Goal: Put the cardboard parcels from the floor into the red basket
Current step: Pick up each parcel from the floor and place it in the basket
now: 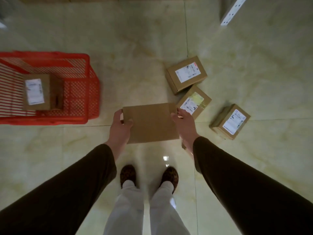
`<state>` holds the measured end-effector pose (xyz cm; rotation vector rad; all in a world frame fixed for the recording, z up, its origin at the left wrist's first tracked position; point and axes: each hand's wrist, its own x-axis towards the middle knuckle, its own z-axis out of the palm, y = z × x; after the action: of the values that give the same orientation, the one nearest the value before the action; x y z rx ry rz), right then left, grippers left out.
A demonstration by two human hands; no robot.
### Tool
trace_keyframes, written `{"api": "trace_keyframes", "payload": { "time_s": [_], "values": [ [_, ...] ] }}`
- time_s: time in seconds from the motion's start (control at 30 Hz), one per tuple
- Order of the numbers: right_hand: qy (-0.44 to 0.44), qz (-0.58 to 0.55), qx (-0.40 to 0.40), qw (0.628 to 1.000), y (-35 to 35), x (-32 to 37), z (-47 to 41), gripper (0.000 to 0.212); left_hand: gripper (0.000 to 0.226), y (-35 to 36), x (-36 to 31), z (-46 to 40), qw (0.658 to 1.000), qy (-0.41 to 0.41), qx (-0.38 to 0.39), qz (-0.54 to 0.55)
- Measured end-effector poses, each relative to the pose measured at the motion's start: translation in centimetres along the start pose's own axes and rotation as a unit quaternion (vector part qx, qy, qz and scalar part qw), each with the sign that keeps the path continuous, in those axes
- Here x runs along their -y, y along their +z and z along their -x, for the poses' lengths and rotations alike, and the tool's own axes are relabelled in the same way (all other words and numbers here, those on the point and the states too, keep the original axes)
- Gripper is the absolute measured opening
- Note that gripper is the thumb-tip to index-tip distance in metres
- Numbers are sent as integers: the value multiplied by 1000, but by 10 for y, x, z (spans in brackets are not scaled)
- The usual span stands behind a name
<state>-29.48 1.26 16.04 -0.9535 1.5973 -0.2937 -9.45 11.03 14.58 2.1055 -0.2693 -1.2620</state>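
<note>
**Operator:** Cardboard, plain brown, is what the two hands carry. Which step is this?

**Technician:** Transfer step, by my reading. The held parcel [150, 122] is clamped from both sides: left hand [120, 126] on its left edge, right hand [183, 121] on its right edge, fingers curled over the rim. It is clear of the floor [135, 39], above the spot just ahead of the shoes [128, 173].

**Operator:** Destination?

**Technician:** The red basket [79, 92] stands on the floor to the left, apart from the held parcel. One labelled parcel [43, 92] already lies inside it, toward the basket's near wall.

**Operator:** Next move?

**Technician:** Probably a swing to the left, a lift over the basket's right rim, then a lowering beside or onto the parcel inside. Keep the grip even, since the hands press only on two opposite edges.

**Operator:** Describe the held item.

**Technician:** Flat upper face, roughly square, unmarked; no label shows on the visible side. Depth cannot be judged, as the sides are hidden.

**Operator:** Remaining work?

**Technician:** Three parcels rest on the floor to the right: far parcel [186, 74], middle parcel [194, 101] touching it, and right parcel [230, 122] standing apart. Each shows a white label facing up.
</note>
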Motion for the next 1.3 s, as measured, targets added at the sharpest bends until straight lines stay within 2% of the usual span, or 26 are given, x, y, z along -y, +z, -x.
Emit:
{"api": "trace_keyframes", "payload": {
  "time_s": [0.1, 0.2, 0.37, 0.43, 0.57, 0.77, 0.93, 1.13, 1.3],
  "values": [
    [-22, 28, 14, 999, 21, 33, 20, 40, 57, -39, -21, 12, 998, 45, -22, -25],
    [-44, 42, 28, 998, 52, 60, 36, 38, 58, -82, -32, 18, 997, 72, -15, 11],
    [-57, 54, 30, 996, 122, 92, 62, 41, 31, -163, -34, 6, 993, 80, -39, 81],
    [-58, 41, 26, 997, 152, 98, 74, 44, 26, -194, -31, 0, 991, 71, -39, 105],
    [-48, 9, 28, 998, 210, 105, 99, 45, 38, -251, -24, -9, 990, 60, -35, 122],
    [-23, -20, 44, 999, 269, 120, 105, 43, 44, -306, -26, -38, 992, 31, -44, 113],
    [-14, -4, 61, 998, 305, 134, 96, 48, 49, -336, -27, -58, 991, 16, -54, 121],
    [-55, 33, 73, 995, 363, 150, 91, 62, 64, -384, -22, -95, 994, 12, -15, 112],
    [-52, 56, 56, 996, 407, 155, 89, 53, 65, -418, -21, -130, 998, 37, 6, 41]
  ]
}}
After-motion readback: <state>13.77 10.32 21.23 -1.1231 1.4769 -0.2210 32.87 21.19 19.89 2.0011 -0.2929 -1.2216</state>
